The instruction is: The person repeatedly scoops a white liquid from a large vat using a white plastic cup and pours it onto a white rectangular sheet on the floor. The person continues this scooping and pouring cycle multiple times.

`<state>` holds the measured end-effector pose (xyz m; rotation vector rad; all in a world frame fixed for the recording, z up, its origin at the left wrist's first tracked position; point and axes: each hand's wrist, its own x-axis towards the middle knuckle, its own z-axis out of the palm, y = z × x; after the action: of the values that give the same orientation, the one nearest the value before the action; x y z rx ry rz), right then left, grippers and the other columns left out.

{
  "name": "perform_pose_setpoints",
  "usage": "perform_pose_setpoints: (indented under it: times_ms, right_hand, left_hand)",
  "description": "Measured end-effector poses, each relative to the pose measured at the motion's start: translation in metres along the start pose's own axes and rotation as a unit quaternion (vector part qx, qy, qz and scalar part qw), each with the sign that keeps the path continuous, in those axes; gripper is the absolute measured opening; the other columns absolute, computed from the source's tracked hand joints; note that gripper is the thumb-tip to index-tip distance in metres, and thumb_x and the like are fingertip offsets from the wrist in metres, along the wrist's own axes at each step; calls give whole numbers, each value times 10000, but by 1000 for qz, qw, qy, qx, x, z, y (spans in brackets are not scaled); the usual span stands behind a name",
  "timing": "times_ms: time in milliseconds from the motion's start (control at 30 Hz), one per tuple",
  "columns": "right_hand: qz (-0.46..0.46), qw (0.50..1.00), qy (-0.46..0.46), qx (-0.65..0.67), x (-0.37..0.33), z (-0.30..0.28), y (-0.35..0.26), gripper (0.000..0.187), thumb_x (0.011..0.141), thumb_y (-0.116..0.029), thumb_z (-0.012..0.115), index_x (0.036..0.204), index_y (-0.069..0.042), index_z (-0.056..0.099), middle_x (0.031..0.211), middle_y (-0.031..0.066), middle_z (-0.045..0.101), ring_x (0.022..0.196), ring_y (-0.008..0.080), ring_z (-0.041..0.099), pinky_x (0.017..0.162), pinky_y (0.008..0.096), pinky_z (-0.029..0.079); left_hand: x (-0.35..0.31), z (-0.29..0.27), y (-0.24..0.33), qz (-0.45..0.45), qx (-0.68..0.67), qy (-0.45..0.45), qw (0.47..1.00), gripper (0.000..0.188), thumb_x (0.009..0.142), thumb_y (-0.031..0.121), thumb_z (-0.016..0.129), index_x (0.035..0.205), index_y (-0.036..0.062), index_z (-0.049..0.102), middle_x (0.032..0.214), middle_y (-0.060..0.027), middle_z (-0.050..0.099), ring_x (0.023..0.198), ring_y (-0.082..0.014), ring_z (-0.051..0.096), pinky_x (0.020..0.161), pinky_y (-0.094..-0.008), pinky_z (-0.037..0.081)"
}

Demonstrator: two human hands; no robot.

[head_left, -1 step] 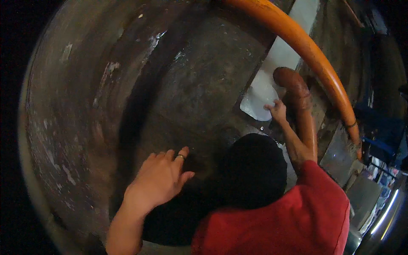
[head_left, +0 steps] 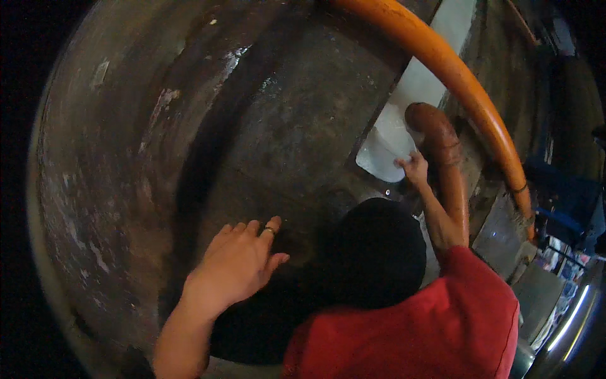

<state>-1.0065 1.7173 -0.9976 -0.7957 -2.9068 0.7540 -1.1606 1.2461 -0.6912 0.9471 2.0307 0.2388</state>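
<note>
My left hand (head_left: 233, 268) is held over the dark, wet floor at the lower left, palm down. Its fingers are loosely extended, the thumb is apart, a ring is on one finger, and nothing is in it. My right hand (head_left: 413, 169) reaches forward from a red sleeve (head_left: 483, 271) to the near end of a long white strip (head_left: 385, 142), which looks like a channel of milky liquid. Its fingers are bent together at the white edge. What they grip is too small and pale to make out. A brown elbow pipe (head_left: 435, 123) stands just right of this hand.
A thick orange hose (head_left: 454, 66) arcs over the white strip and down the right side. My dark knee (head_left: 382, 246) rises between my arms. The stained floor (head_left: 303, 114) spreads forward. Grey slabs (head_left: 502, 237) and a bright tube light (head_left: 568, 319) are at the right.
My right hand has shifted very slightly. The pale edge inside the white strip has changed shape. My left hand stays where it was.
</note>
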Motion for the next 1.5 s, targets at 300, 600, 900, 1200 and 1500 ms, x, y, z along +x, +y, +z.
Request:
perform_pose_setpoints:
  times_ms: [300, 600, 900, 1200, 1500]
  right_hand:
    - [-97, 987, 83, 96, 65, -153, -156, 367, 678, -170, 856, 841, 20, 588, 775, 81, 607, 704, 132, 533, 641, 297, 474]
    - [-371, 872, 91, -307, 202, -209, -409, 319, 688, -205, 760, 913, -19, 632, 1011, 164, 604, 913, 367, 612, 798, 423, 493]
    - [-446, 678, 192, -552, 254, -159, -569, 204, 736, -107, 640, 935, -98, 687, 1239, 203, 517, 1196, 348, 505, 981, 597, 357]
    - [-456, 618, 304, -564, 267, -183, -628, 249, 796, -149, 643, 1040, -136, 685, 1320, 194, 457, 1191, 356, 495, 996, 585, 350]
    - [-318, 932, -39, -169, 232, -214, -434, 606, 696, -501, 797, 840, 75, 673, 807, 221, 690, 817, 320, 686, 741, 454, 509]
  left_hand:
    - [-12, 2, -4, 37, 3, 29, 999, 576, 940, 381, 555, 1362, 5, 442, 1122, -219, 613, 1047, -372, 590, 928, -458, 446]
    - [-35, -1, -4, 88, 11, 55, 995, 553, 944, 397, 535, 1314, -13, 492, 1102, -218, 630, 1035, -364, 612, 889, -454, 462]
    - [-61, 4, -9, 119, -22, 61, 991, 557, 934, 400, 546, 1311, -8, 504, 1048, -220, 648, 998, -358, 631, 871, -451, 464]
    - [-63, 1, -12, 125, -38, 49, 990, 586, 939, 393, 542, 1331, -36, 464, 1085, -232, 631, 1029, -376, 612, 898, -464, 450]
    - [-60, 1, -9, 134, -27, 30, 990, 566, 946, 370, 534, 1334, -35, 456, 1086, -237, 617, 1017, -375, 607, 882, -459, 451]
